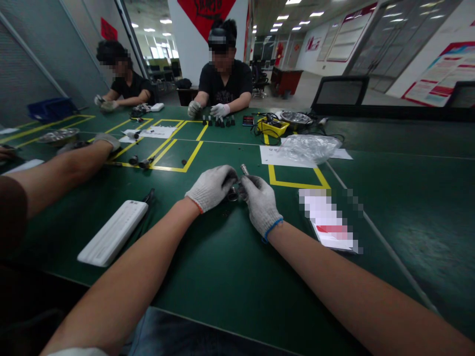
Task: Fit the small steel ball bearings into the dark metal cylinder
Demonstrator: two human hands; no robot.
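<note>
My gloved left hand (214, 188) and gloved right hand (261, 203) meet over the middle of the green table. A small silvery threaded-looking metal cylinder (244, 169) sticks up from the closed fingers of my right hand. Curled inward, the left fingers almost touch the right ones; whatever is pinched in them is hidden. A dark round metal part (232, 194) with a shiny rim shows just under the left fingertips, between both hands. Whether it is held or rests on the table I cannot tell. Small dark crumbs (225, 214) lie below it.
A white power strip (113, 232) lies left, a phone-like slab (328, 220) right. Beyond are a plastic bag (309, 148) on paper, a yellow tray (272, 128) with cables, and metal parts (146, 162). A neighbour's arm (67, 170) reaches in; two co-workers (224, 79) sit across.
</note>
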